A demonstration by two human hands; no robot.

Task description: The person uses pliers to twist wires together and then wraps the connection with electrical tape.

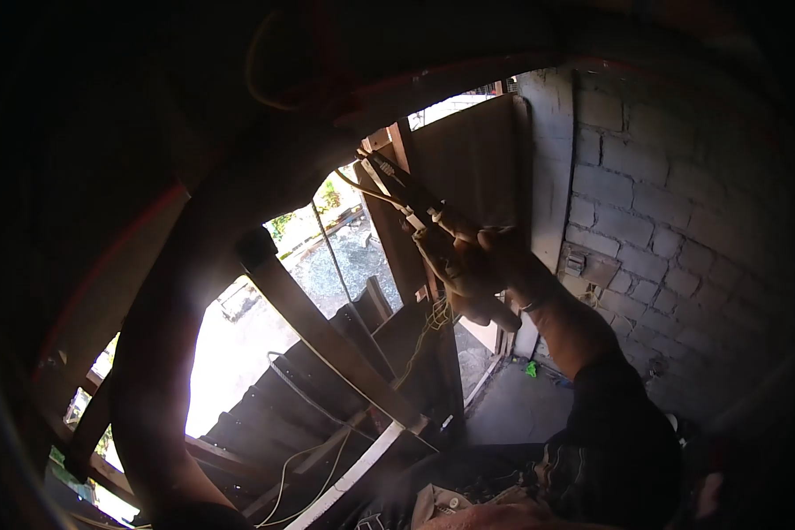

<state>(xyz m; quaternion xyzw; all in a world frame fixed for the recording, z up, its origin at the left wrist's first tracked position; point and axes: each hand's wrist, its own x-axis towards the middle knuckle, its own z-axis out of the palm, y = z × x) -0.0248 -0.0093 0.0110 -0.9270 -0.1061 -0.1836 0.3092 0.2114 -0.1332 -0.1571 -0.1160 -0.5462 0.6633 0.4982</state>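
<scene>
At the far left the left arm [150, 380] rises in a dark curve across the bright opening, bent round toward the tip of the pliers, probably to bring the left hand [322, 159] close to the work overhead; that hand is so deep in shadow that I cannot tell how far its fingers are open or whether they have hold of anything. Below it, a slanting wooden beam [336, 340] crosses in front of the corrugated sheet [265, 406], likely as part of the frame bracing the opening, and a thin cord [327, 238] hangs behind the beam's upper end. A pale wire [362, 190] runs just beside the pliers [389, 177], which slant up and left in front of the upright wooden post [380, 230], with their tip near the post's top end. The right hand [477, 265] has its fingers curled closed around the handles, the lower ones looser, a grip that seems meant for squeezing while reaching upward. Under it a tangle of yellow string [437, 314] hangs. Further right, a dark panel [468, 159] meets a pale post [548, 159] at the left edge of the block wall [627, 221]; a small box [577, 263] is fixed near that edge, and a green scrap [531, 368] lies by the foot of the wall.
</scene>
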